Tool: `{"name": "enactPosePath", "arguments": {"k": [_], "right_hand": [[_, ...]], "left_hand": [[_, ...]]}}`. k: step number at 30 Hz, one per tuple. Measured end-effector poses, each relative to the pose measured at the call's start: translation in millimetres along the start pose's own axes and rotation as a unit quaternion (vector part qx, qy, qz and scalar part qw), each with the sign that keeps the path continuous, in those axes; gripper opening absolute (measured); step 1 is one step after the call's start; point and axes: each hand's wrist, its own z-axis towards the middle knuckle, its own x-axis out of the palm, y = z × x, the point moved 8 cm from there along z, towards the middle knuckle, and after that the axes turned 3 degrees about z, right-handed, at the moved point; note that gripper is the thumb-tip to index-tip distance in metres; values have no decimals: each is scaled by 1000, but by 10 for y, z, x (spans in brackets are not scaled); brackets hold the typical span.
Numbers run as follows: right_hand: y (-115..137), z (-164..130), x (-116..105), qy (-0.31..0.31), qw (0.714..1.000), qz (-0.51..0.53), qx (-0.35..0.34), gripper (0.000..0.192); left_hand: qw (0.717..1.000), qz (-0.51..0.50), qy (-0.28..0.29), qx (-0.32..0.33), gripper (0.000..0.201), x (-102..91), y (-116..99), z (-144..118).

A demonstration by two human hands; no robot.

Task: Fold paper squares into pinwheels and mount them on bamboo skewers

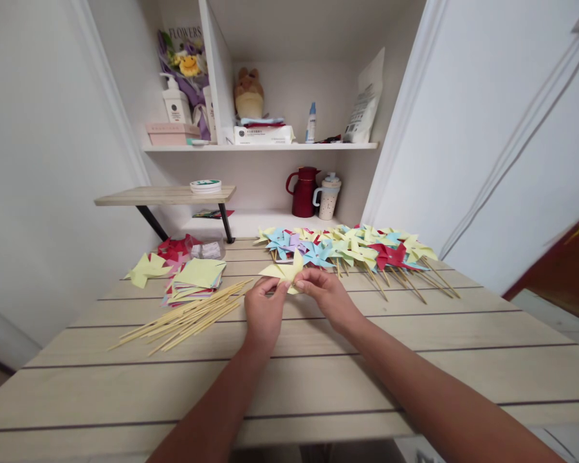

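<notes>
Yellow paper pinwheel (286,272) is right there between the two hands, held just above the wooden surface (318,373), around its middle and a little toward the far edge. Left hand (264,312) has its fingers closed in a pinch on the near-left part of the paper; right hand (324,292) pinches the right side, fingertips curled in on the folds. Both hands meet at the pinwheel's centre, with the left thumb and right fingertips almost touching. The paper's points spread up and away from the person, so the pinwheel lies just beyond the fingertips of both hands, neither hand clearly nearer.

To the left, a loose bundle of bamboo sticks (188,316) lies slanted, long axis running from the near-left toward the hands, tips ending just beside the left hand. Behind it, a stack of coloured paper squares (197,278). Along the far edge on the right, a row of finished pinwheels (352,251) on sticks, well apart from the hands.
</notes>
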Motion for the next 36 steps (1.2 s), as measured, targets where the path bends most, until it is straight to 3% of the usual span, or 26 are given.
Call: {"name": "enactPosePath", "arguments": {"k": [18,26,36], "right_hand": [[-9,-10,11,-5,998,60,25,21],[1,-12,26,-6,998,63,24,20],[116,-32,12,-41,998,28,-36,15]], "left_hand": [[1000,0,0,-7,15,8,31,-10],[994,59,-43,83,10,-62,-158,-19],[981,120,-77,128,8,-91,-146,-58]]}}
